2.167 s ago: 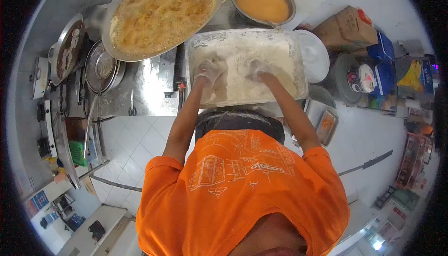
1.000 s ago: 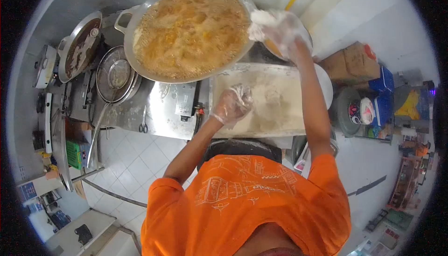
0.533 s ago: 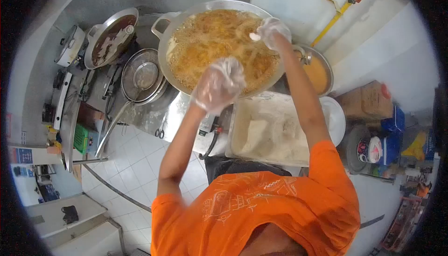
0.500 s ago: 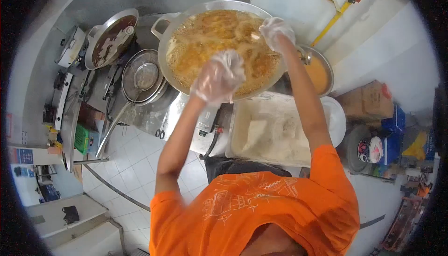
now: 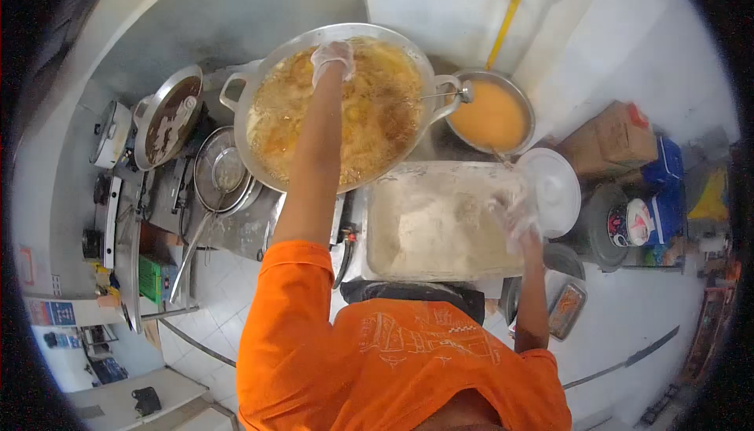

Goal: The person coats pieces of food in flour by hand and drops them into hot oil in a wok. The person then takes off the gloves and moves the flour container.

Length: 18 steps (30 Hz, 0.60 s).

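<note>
My left hand (image 5: 333, 60), in a clear plastic glove, is over the far part of a large metal pan (image 5: 242, 134) of bubbling oil (image 5: 377, 117); its fingers are hidden. Above the right side of a tray (image 5: 440, 275) of pale flour (image 5: 440, 223), my gloved right hand (image 5: 515, 220) is slightly blurred, fingers apart, and nothing shows in it. A thermometer (image 5: 466, 91) is on the pan's right handle. Just right of the pan stands a metal bowl of orange liquid (image 5: 488, 115).
A white round lid (image 5: 554, 191) lies right of the tray, near a cardboard box (image 5: 616, 140) and a bucket (image 5: 638, 221). Round strainers (image 5: 224, 170) and a smaller pan of dark oil (image 5: 169, 121) are on the left. A yellow pipe (image 5: 510, 18) runs down the wall.
My left hand has moved farther over the oil. My right hand has left the pan's right edge, come back over the flour, and let go of the white piece seen earlier. The view has shifted.
</note>
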{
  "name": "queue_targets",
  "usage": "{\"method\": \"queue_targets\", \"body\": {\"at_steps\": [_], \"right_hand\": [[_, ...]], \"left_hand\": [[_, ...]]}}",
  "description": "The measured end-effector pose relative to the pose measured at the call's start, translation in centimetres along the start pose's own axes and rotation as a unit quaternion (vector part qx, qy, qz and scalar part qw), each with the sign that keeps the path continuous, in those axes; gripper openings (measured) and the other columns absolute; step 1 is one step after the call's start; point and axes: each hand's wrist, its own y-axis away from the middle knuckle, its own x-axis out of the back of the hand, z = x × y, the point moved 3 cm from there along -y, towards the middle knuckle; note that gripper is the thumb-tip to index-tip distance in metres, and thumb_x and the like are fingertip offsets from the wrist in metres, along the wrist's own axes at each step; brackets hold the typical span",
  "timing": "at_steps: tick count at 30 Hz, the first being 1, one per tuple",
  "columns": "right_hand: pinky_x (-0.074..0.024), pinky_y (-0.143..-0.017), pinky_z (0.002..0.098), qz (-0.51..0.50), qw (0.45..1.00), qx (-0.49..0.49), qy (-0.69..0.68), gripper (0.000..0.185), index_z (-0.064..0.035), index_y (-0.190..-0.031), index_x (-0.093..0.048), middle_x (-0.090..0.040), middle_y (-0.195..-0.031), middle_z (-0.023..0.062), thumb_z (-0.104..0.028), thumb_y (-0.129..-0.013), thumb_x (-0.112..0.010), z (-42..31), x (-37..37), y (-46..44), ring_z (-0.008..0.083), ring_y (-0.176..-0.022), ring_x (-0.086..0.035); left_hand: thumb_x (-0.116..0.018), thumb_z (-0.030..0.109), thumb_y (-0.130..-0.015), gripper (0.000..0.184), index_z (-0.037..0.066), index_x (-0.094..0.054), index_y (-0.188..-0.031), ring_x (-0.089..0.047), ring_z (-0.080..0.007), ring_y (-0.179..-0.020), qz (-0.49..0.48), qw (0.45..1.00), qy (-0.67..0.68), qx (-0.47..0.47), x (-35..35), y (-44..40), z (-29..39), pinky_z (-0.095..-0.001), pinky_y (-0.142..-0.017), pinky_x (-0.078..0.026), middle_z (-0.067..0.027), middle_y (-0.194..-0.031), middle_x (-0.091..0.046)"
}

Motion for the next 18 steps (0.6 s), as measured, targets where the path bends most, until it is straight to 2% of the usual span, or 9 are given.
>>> {"method": "queue_targets", "body": {"at_steps": [2, 5, 7, 11, 13, 14, 16, 17, 18], "right_hand": [[-0.0464, -0.063, 0.0332, -0.001, 0.989, -0.078, 0.128, 0.035, -0.0088, -0.097, -0.06, -0.062, -0.091, 0.0118, -0.038, -0.078, -0.057, 3.0, -0.4, 2.8, 0.0242, -0.079, -0.058], [-0.0472, -0.066, 0.038, -0.024, 0.951, -0.138, 0.276, 0.039, -0.0116, -0.098, -0.06, -0.062, -0.09, 0.0132, -0.044, -0.075, -0.058, 9.5, -2.1, 3.3, 0.0301, -0.08, -0.059], [-0.0476, -0.067, 0.0375, -0.052, 0.944, -0.112, 0.307, 0.044, -0.0128, -0.102, -0.058, -0.062, -0.092, 0.0132, -0.047, -0.073, -0.059, 15.3, -5.0, 2.4, 0.031, -0.082, -0.059], [-0.0483, -0.07, 0.0366, 0.032, 0.944, 0.047, 0.324, 0.048, -0.0045, -0.106, -0.054, -0.061, -0.094, 0.0139, -0.041, -0.075, -0.062, 7.5, -5.4, -0.1, 0.0274, -0.082, -0.059], [-0.0456, -0.077, 0.0355, 0.036, 0.947, 0.077, 0.311, 0.045, -0.0043, -0.108, -0.054, -0.06, -0.096, 0.0139, -0.035, -0.076, -0.062, 8.3, -6.8, -2.2, 0.0267, -0.086, -0.057], [-0.0442, -0.08, 0.035, 0.04, 0.948, 0.091, 0.303, 0.043, -0.0042, -0.109, -0.054, -0.06, -0.097, 0.0139, -0.032, -0.076, -0.061, 9.3, -8.0, -3.1, 0.0263, -0.088, -0.056], [-0.0415, -0.086, 0.0339, 0.053, 0.95, 0.106, 0.29, 0.041, -0.004, -0.111, -0.054, -0.059, -0.1, 0.0138, -0.025, -0.077, -0.061, 13.0, -10.2, -4.1, 0.0255, -0.092, -0.054], [-0.042, -0.086, 0.0341, -0.006, 0.975, 0.058, 0.213, 0.04, -0.0039, -0.111, -0.053, -0.058, -0.1, 0.0137, -0.025, -0.078, -0.061, 16.5, -10.4, -4.7, 0.0253, -0.092, -0.054], [-0.0425, -0.085, 0.0343, -0.056, 0.989, 0.001, 0.139, 0.039, -0.0038, -0.111, -0.053, -0.057, -0.101, 0.0135, -0.024, -0.079, -0.06, 20.0, -10.5, -5.2, 0.0251, -0.091, -0.054]], "left_hand": [[-0.048, 0.027, -0.083, 0.03, 0.01, -0.06, -0.105, -0.058, -0.0247, -0.095, 0.046, 0.999, 0.005, -0.015, -3.2, -3.8, -0.4, -0.0357, -0.081, -0.047, -0.0105, -0.107, -0.06], [-0.042, 0.027, -0.087, 0.03, 0.009, -0.058, -0.105, -0.058, -0.0243, -0.092, 0.006, 0.992, 0.108, -0.063, 6.5, 3.4, 4.4, -0.0345, -0.081, -0.047, -0.0112, -0.104, -0.06], [-0.04, 0.028, -0.088, 0.03, 0.008, -0.055, -0.105, -0.058, -0.0245, -0.087, 0.12, 0.952, -0.126, -0.252, 8.5, 6.6, 7.2, -0.0334, -0.079, -0.047, -0.0116, -0.097, -0.06], [-0.049, 0.032, -0.085, 0.032, 0.008, -0.057, -0.105, -0.058, -0.0228, -0.076, 0.064, 0.889, 0.239, -0.387, 10.2, 20.2, 13.7, -0.0331, -0.073, -0.047, -0.0097, -0.085, -0.061], [-0.052, 0.029, -0.083, 0.03, 0.008, -0.058, -0.104, -0.058, -0.0229, -0.082, 0.067, 0.836, 0.266, -0.475, 2.7, 24.9, 15.5, -0.0324, -0.075, -0.047, -0.011, -0.093, -0.062], [-0.052, 0.03, -0.083, 0.033, 0.007, -0.058, -0.106, -0.057, -0.0238, -0.087, -0.117, 0.892, 0.209, -0.383, 2.7, 28.0, 17.1, -0.0331, -0.08, -0.045, -0.0122, -0.098, -0.06], [-0.052, 0.033, -0.082, 0.038, 0.006, -0.056, -0.109, -0.055, -0.0255, -0.097, -0.184, 0.906, 0.19, -0.329, -4.0, 31.7, 17.7, -0.0342, -0.087, -0.042, -0.0145, -0.107, -0.057], [-0.052, 0.035, -0.083, 0.042, 0.005, -0.055, -0.111, -0.054, -0.0264, -0.101, -0.068, 0.892, 0.244, -0.374, -12.1, 33.5, 17.1, -0.0347, -0.09, -0.04, -0.0157, -0.111, -0.055], [-0.052, 0.037, -0.083, 0.043, 0.004, -0.054, -0.111, -0.053, -0.027, -0.101, -0.07, 0.907, 0.302, -0.286, -15.3, 34.4, 16.7, -0.035, -0.09, -0.04, -0.0164, -0.111, -0.055]]}}
